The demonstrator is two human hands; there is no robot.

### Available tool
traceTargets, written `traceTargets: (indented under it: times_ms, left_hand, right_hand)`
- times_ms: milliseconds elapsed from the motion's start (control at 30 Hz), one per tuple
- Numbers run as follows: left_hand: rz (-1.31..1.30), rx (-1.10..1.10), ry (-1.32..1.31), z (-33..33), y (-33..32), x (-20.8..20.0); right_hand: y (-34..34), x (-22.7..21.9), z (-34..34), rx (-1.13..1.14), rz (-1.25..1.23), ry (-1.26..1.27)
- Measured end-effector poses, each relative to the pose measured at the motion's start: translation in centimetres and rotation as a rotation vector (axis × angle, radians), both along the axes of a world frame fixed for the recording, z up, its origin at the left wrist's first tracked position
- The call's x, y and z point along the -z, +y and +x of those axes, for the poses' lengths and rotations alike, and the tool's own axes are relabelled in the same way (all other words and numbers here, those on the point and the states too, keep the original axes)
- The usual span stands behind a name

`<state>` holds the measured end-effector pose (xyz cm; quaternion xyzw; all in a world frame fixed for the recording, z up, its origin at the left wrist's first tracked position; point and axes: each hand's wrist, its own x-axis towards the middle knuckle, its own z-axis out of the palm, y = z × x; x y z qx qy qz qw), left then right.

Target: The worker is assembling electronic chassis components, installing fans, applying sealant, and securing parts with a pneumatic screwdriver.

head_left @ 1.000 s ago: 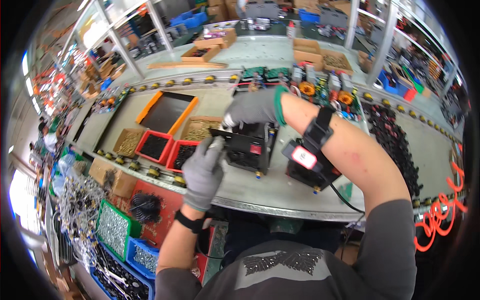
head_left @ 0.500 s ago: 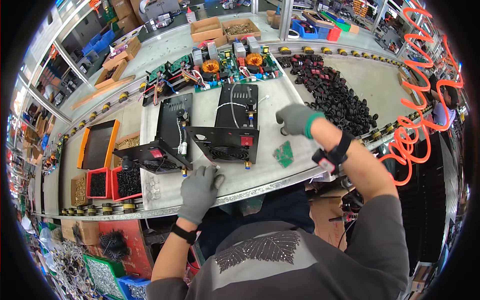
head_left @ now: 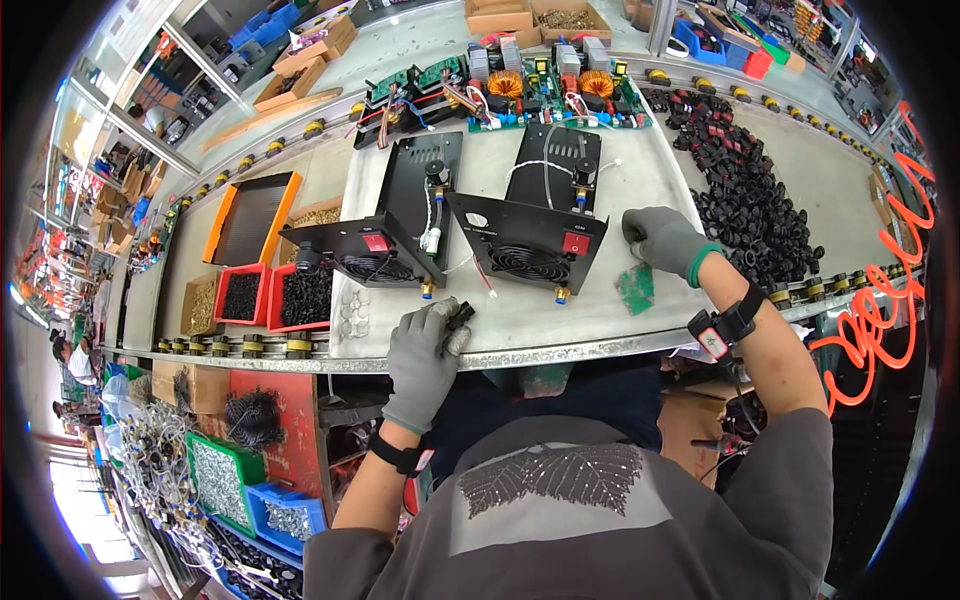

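Note:
My left hand (head_left: 422, 358), in a grey glove, is closed on a small black plastic part (head_left: 460, 317) at the table's front edge. Just beyond it stand two black metal housings, one at the left (head_left: 375, 252) and one at the right (head_left: 530, 245), each with a red switch and a fan grille on its upright panel. A loose wire with a white plug lies by the right housing. My right hand (head_left: 665, 243), gloved in grey with a green cuff, rests with curled fingers right of that housing; its fingertips are partly hidden. A green flat scrap (head_left: 635, 289) lies close below it.
Circuit boards with copper coils (head_left: 560, 90) line the table's far side. A heap of black plastic parts (head_left: 750, 210) lies at the right. Red bins (head_left: 268, 300) of small black parts and an orange-rimmed tray (head_left: 290, 190) stand left. An orange coiled hose (head_left: 870, 340) hangs far right.
The view has shifted, so the table sits farther right and higher. A small black part now shows in my left hand's fingers. My right hand stays beside the right housing, its fingers curled.

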<state>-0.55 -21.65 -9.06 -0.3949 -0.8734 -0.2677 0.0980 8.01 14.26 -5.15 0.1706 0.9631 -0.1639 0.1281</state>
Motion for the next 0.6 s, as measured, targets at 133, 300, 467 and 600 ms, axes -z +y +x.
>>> traceTargets:
  times_ms: [133,300,467,600]
  left_hand:
    - [0.220,0.003,-0.248,0.8,0.8,-2.4]
    - [0.719,0.183,-0.723,1.9,3.2,-7.2]
    - [0.791,0.048,-0.739,1.4,6.2,-8.7]
    - [0.867,0.024,-0.771,1.0,6.6,-8.5]
  right_hand:
    - [-0.8,-5.2,-1.1,0.051,-0.625,0.356]
    - [-3.6,-10.3,-3.8,-0.140,-0.944,0.530]
    - [-5.7,-10.2,-7.5,-0.482,-0.759,0.459]
    - [-7.0,-9.0,-10.2,-0.640,-0.755,0.431]
